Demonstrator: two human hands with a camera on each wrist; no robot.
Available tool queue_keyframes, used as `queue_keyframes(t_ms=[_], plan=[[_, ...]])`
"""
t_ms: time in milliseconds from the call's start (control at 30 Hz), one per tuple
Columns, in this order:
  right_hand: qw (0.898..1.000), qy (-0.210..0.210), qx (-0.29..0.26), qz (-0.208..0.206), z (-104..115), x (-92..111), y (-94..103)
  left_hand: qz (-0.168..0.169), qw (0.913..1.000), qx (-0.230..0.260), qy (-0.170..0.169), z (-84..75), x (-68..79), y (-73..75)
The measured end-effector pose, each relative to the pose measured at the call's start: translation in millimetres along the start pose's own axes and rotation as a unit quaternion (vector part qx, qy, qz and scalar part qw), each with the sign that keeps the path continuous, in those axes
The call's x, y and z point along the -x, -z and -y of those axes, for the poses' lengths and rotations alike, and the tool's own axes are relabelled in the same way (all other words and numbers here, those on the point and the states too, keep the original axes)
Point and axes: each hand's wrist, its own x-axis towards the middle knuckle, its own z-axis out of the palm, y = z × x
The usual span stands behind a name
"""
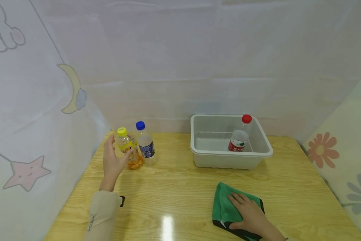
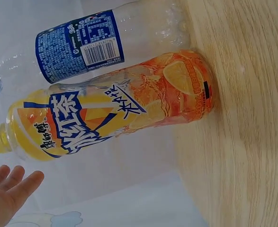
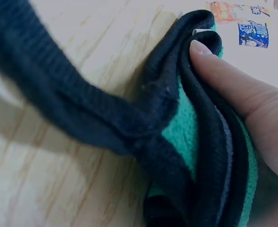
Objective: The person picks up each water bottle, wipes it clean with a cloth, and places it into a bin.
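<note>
My left hand, fingers spread and thumb apart, is beside an iced tea bottle with a yellow cap. In the left wrist view a gap shows between the fingertips and the iced tea bottle. Just behind it stands a clear bottle with a blue cap and blue label. My right hand lies over a folded green cloth with black edging, its fingers stretched out on top. The right wrist view has the thumb against the black edge of the cloth.
A white plastic bin is on the wooden table at the back right. Inside it leans a clear bottle with a red cap and red label. Pale printed sheets hang along the back and sides of the table.
</note>
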Motion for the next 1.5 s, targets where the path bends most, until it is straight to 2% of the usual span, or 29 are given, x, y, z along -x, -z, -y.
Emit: queue_keyframes(t_ms=[133,233,367,533,733,1033,1267,1500], plan=[[1.0,-0.001,-0.003,0.0,1,0,0.9,0.021,0.9987,0.015,0.045,5.2,-7.9,-2.9],[1.0,-0.002,-0.004,0.0,1,0,1.1,0.042,0.9966,0.023,0.067,8.2,-12.6,-4.8],[1.0,-0.003,-0.002,0.001,1,0,0.8,0.065,0.9944,0.022,0.08,12.2,-18.0,-7.4],[1.0,-0.001,0.002,-0.004,1,1,0.4,0.072,0.9935,0.012,0.088,16.6,-23.0,-10.7],[1.0,0.001,0.005,-0.012,1,2,-0.3,0.068,0.9947,-0.001,0.077,18.3,-23.5,-12.6],[0.999,0.003,0.003,-0.039,2,2,-2.7,0.057,0.9968,-0.01,0.054,11.1,-17.2,-8.8],[0.998,-0.018,-0.005,-0.057,3,1,-3.8,0.049,0.9981,-0.002,0.036,0.5,-8.8,-3.9],[0.993,-0.033,-0.023,-0.109,5,0,-6.5,0.043,0.999,0.013,0.006,-14.7,2.2,0.1]])
